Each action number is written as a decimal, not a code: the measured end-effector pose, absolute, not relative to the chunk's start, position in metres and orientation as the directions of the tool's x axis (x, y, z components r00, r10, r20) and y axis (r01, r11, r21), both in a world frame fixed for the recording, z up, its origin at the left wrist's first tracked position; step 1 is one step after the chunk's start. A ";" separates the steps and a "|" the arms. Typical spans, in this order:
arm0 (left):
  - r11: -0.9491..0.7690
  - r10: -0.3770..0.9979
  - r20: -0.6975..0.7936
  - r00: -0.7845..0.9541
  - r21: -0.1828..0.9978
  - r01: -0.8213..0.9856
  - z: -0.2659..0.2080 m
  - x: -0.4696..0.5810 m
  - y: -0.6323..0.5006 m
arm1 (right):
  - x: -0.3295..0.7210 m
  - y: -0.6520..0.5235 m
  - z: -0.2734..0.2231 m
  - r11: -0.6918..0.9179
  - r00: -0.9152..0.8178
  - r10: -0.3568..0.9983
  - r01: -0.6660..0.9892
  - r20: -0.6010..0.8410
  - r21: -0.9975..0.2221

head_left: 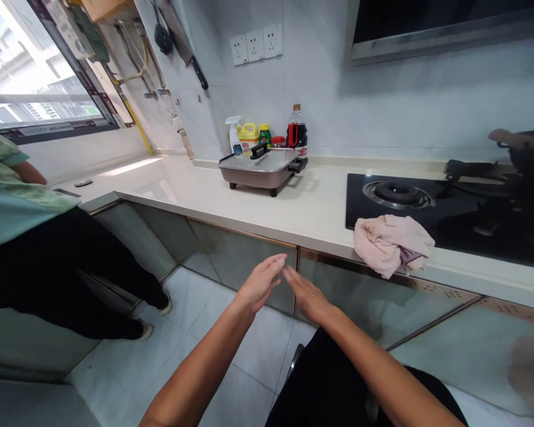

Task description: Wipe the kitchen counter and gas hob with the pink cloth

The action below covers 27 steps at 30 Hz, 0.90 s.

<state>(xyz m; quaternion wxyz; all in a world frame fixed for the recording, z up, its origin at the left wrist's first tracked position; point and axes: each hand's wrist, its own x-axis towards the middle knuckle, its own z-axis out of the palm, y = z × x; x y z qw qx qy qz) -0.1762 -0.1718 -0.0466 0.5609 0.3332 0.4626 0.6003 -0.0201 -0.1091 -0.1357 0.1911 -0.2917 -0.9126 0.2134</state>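
My left hand (261, 283) and my right hand (307, 293) are held out in front of me, below the front edge of the counter. Their fingers are stretched out and the fingertips come close together; whether they touch I cannot tell. Neither hand holds anything. Nearest to them is the counter (213, 201) with its cabinet doors below. A pink cloth (389, 240) lies crumpled over the counter edge and the corner of the black gas stove (454, 207), to the right of my hands. Farther back stands a square electric pan (260, 169) with a glass lid.
Behind the pan are a spray bottle (234, 135), a yellow jug (248, 135) and a dark sauce bottle (297, 133). A cleaver (182, 44) hangs on the wall. At the left stands another person (22, 196) by the counter. A range hood (427, 32) overhangs the right side.
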 end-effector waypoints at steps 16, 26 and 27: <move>-0.073 0.985 0.034 -0.168 0.970 -0.233 -0.027 -0.158 -0.181 | 0.018 -0.129 -0.034 0.525 -0.554 0.719 0.036 0.420 -0.851; -0.087 0.992 0.065 -0.111 0.974 -0.207 -0.021 -0.154 -0.183 | 0.019 -0.133 -0.032 0.379 -0.484 0.818 0.052 0.309 -0.924; -0.089 0.992 0.067 -0.109 0.974 -0.210 -0.021 -0.153 -0.183 | 0.019 -0.133 -0.032 0.371 -0.472 0.826 0.046 0.307 -0.927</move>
